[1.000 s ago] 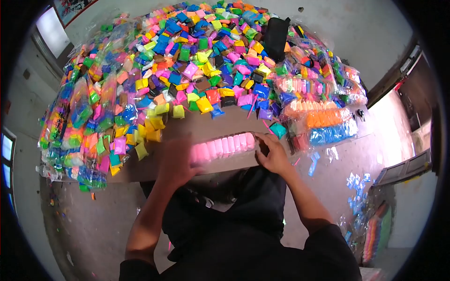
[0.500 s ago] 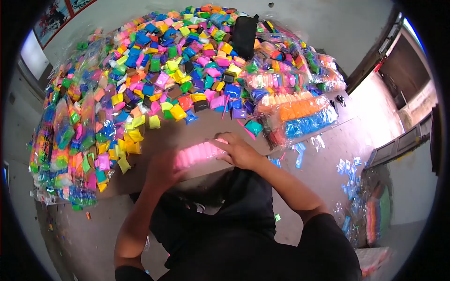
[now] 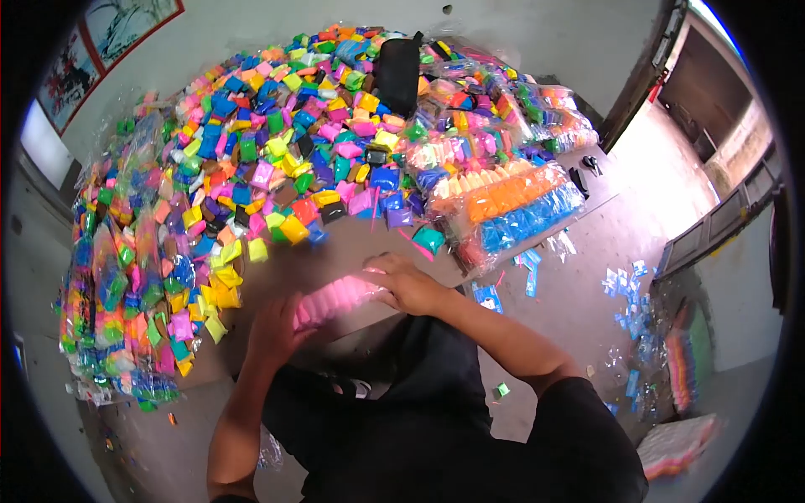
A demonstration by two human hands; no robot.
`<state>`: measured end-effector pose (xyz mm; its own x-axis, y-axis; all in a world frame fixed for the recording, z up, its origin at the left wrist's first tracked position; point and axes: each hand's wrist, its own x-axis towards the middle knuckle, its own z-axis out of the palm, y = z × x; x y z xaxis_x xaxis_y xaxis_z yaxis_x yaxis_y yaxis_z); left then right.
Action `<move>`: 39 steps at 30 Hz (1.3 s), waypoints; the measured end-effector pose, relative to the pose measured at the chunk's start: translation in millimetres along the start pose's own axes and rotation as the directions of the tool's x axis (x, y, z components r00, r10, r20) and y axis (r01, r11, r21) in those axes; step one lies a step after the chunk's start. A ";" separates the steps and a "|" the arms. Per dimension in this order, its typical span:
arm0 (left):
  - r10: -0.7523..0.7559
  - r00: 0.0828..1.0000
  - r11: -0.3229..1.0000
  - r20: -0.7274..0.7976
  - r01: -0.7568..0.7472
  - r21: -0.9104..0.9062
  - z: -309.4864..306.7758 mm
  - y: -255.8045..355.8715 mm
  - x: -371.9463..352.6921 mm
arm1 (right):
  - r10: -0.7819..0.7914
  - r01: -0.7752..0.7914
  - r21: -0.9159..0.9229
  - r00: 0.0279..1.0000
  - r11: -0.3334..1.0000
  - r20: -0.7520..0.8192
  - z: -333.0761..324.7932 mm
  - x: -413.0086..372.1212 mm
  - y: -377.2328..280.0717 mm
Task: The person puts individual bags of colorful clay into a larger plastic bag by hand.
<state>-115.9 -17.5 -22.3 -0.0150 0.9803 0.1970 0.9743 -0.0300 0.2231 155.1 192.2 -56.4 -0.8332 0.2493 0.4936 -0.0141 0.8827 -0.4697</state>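
Note:
A row of pink packets (image 3: 340, 300), packed side by side, lies near the table's front edge. My left hand (image 3: 279, 329) is closed around its left end, somewhat blurred. At the opposite end my right hand (image 3: 406, 283) grips the row with thumb and fingers. Just beyond the hands are a teal packet (image 3: 428, 241) and a thin pink strip (image 3: 417, 247). Loose yellow packets (image 3: 225, 289) lie to the left of my left hand.
A large heap of coloured packets (image 3: 277, 147) covers the table's back and left. On it rests a black pouch (image 3: 398, 74). Bagged orange packets (image 3: 513, 197) and blue packets (image 3: 532, 220) sit at right, near black scissors (image 3: 592, 165). Blue scraps (image 3: 625, 293) litter the floor.
The view has shifted, so the heap and pouch appear farther left. Both hands still hold the pink row, which appears slightly lower and farther left in view.

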 end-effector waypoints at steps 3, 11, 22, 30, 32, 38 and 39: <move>0.060 0.996 0.998 -0.061 -0.060 0.005 -21.7 12.7 16.9 | 0.039 -0.039 0.022 0.999 0.999 -0.017 -25.3 -0.3 -11.3; 0.412 0.824 0.910 -0.388 -0.395 0.128 -73.9 91.7 202.9 | 0.033 -0.088 -0.300 0.982 0.950 -0.184 -237.3 25.4 29.8; 0.415 0.866 0.901 -0.281 -0.434 -0.006 19.1 192.0 329.5 | 0.412 -0.389 -0.419 0.910 0.821 -0.038 -344.6 -38.5 159.3; 0.526 0.821 0.762 -0.221 -0.571 -0.306 38.6 175.5 311.7 | 0.723 -0.715 -0.121 0.665 0.689 0.187 -356.9 -49.9 148.0; 0.435 0.830 0.815 -0.348 -0.528 -0.238 37.3 186.1 309.1 | 0.719 -0.711 -0.103 0.689 0.695 0.097 -355.4 -53.0 141.8; 0.343 0.873 0.856 -0.347 -0.443 -0.267 57.4 212.2 289.8 | 0.589 -0.724 -0.380 0.690 0.576 -0.422 -309.2 -99.2 154.4; 0.348 0.870 0.852 -0.349 -0.449 -0.270 58.9 213.7 291.4 | 0.723 -0.830 -0.282 0.557 0.481 -0.409 -305.0 -93.8 143.4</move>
<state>101.1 273.2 26.6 0.2479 0.7745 0.5819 0.7760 -0.5184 0.3594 399.8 416.9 53.2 -0.2486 0.9397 0.2348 0.8407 0.3298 -0.4296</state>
